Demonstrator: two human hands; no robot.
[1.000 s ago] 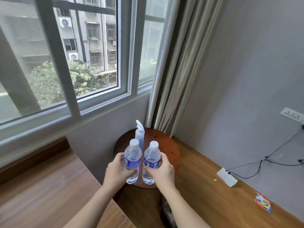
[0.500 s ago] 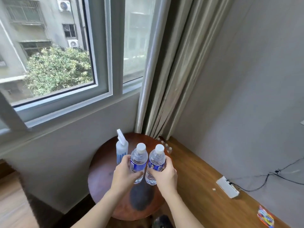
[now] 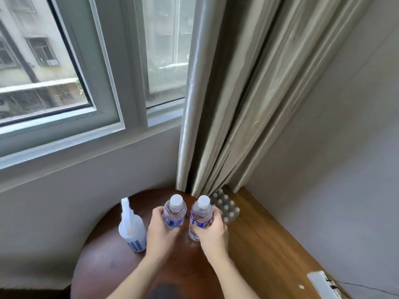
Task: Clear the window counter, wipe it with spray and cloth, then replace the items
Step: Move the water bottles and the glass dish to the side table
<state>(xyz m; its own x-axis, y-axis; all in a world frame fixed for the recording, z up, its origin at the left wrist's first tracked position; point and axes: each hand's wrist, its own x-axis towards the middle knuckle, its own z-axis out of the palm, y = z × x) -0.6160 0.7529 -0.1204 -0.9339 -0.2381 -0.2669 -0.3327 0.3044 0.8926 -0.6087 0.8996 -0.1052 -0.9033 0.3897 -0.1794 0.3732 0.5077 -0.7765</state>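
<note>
I'm looking down over a round dark-wood table (image 3: 108, 255) tucked into the corner under the window (image 3: 64, 83). My left hand (image 3: 160, 230) has its fingers curled round the left water bottle (image 3: 174, 212), gripping it at the blue label. My right hand (image 3: 212, 230) is wrapped the same way round the right water bottle (image 3: 200, 214), fingers closed on the far side and thumb on the near side. Both bottles stand upright, white caps on top, side by side and nearly touching, above the far part of the table. I can't tell whether their bases rest on the wood or sit just off it; the left hand covers the bottom of its bottle.

Just left of my left hand stands the spray bottle (image 3: 131, 229), translucent white with a blue-striped label low on its body, nozzle pointing up and toward the far wall. It sits on the table, close to my left wrist but not touching it that I can see.

To the right of the right bottle, a shrink-wrapped pack of bottles (image 3: 225, 209) sits at the far end of the wooden counter (image 3: 269, 255), at the foot of the grey-green curtain (image 3: 226, 104). In the near right corner a white power strip (image 3: 321, 284) lies on the counter by the wall.
</note>
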